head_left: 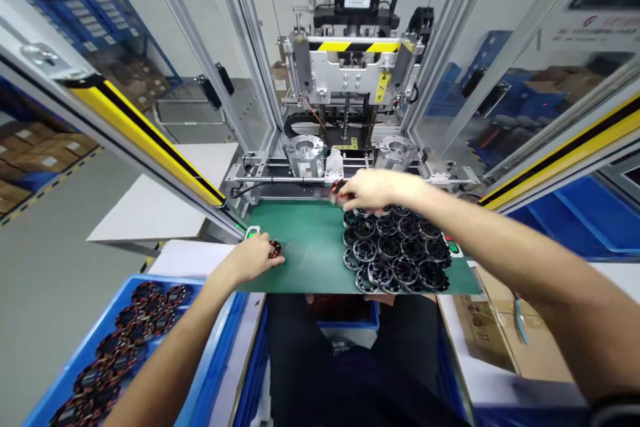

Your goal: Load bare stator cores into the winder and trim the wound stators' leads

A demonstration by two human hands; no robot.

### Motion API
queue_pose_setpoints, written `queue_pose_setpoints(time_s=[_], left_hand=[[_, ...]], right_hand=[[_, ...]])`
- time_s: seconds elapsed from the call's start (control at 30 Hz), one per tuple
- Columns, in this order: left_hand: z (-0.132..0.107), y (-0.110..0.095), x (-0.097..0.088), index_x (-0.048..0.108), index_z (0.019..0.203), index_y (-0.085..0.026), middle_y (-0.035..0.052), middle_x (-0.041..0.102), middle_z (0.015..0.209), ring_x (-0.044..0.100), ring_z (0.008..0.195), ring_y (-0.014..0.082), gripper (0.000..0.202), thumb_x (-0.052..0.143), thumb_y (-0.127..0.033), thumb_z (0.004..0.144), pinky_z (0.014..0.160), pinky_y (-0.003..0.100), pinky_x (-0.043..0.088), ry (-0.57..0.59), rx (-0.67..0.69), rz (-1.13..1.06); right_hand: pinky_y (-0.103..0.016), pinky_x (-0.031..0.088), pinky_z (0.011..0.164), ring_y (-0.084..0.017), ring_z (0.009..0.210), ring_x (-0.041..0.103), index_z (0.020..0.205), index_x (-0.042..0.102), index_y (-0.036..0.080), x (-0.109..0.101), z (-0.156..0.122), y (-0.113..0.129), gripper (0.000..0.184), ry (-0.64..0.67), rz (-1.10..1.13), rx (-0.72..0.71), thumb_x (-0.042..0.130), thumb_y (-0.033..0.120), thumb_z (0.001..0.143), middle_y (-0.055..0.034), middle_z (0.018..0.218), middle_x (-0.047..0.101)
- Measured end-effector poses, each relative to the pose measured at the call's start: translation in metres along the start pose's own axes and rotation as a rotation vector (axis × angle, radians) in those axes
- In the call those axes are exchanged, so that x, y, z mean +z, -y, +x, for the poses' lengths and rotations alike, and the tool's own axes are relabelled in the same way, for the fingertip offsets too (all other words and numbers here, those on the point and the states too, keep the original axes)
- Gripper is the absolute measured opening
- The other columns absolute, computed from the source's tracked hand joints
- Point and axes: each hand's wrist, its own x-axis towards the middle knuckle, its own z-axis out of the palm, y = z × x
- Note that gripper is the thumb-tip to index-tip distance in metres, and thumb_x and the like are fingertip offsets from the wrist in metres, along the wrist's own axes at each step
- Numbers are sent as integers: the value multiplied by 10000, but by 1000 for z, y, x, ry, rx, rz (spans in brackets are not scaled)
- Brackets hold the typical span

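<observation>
My left hand (pixel 255 257) rests on the left edge of the green mat (pixel 310 247), its fingers closed on a small round wound stator (pixel 275 249). My right hand (pixel 367 188) reaches across to the mat's far edge and grips another dark round stator (pixel 339 188) just in front of the machine. Beneath my right wrist a group of several round stators (pixel 397 248) lies in rows on the right part of the mat.
A press machine (pixel 353 73) with two round metal fixtures (pixel 305 150) stands behind the mat. Yellow light-curtain bars (pixel 145 137) flank both sides. A blue bin (pixel 127 340) of wound stators sits lower left. A cardboard box (pixel 500 327) with pliers lies lower right.
</observation>
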Motion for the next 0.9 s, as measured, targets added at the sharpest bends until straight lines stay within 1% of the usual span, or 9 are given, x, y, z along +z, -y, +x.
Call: queue_pose_setpoints(time_s=[0.13,0.23,0.3,0.37,0.43,0.57,0.63,0.77,0.9], left_hand=[[26,-14,-6,873,897,-165,258,789,1153,740,1201,445,578,630,-671,1034,1069,513,560,-52,-91,89],[29,-26,-4,887,1055,-167,261,777,1277,704,1299,461,515,613,-603,1067,1105,528,553,-107,-128,129],[19,-33,1,865,1194,-179,257,732,1427,662,1372,460,495,578,-569,1092,1159,544,535,-140,-145,141],[2,-39,11,804,1347,-179,260,615,1620,576,1498,466,510,573,-558,1096,1250,562,483,-214,-173,130],[-19,-46,23,722,1470,-178,263,483,1744,472,1618,467,562,599,-571,1087,1328,569,422,-372,-197,53],[-48,-79,47,684,1498,-299,189,472,1747,467,1652,412,497,661,-569,1081,1359,581,418,-664,-61,-210],[-47,-110,54,730,1423,-320,167,511,1712,513,1610,405,424,735,-531,1056,1338,601,445,-739,102,-282],[-17,-176,57,774,1405,-315,179,499,1752,469,1635,425,425,813,-497,1023,1353,663,419,-754,401,-253],[20,-212,56,798,1391,-279,191,472,1802,398,1687,449,385,793,-425,1034,1375,706,392,-644,471,-174]], right_hand=[[-368,629,857,-324,1059,859,1241,872,229,82,50,65,296,38,-248,-47,769,416,1036,-127,1110,880],[-400,626,934,-370,1213,829,1283,847,169,111,70,86,315,-27,-237,-32,657,338,1096,-218,1290,839],[-426,612,984,-379,1261,811,1427,780,172,119,62,86,383,-71,-209,-15,571,287,1128,-231,1344,819],[-438,599,999,-381,1276,797,1580,673,211,123,35,75,473,-148,-154,-1,603,310,1124,-208,1364,818],[-424,592,998,-353,1252,791,1644,606,264,131,-11,56,552,-301,-39,8,672,387,1110,-148,1348,829],[-453,565,1133,-308,1285,721,1474,714,282,170,-118,19,388,-698,178,127,606,466,1150,-104,1336,798],[-526,561,1151,-345,1284,684,1369,760,255,201,-157,7,341,-778,143,174,662,458,1114,-144,1350,762],[-631,527,1204,-407,1453,576,1349,771,229,252,-183,-2,324,-755,27,189,741,362,1055,-202,1549,649],[-672,478,1266,-428,1587,473,1343,776,229,264,-167,-2,312,-767,-31,223,746,361,1062,-212,1657,591]])
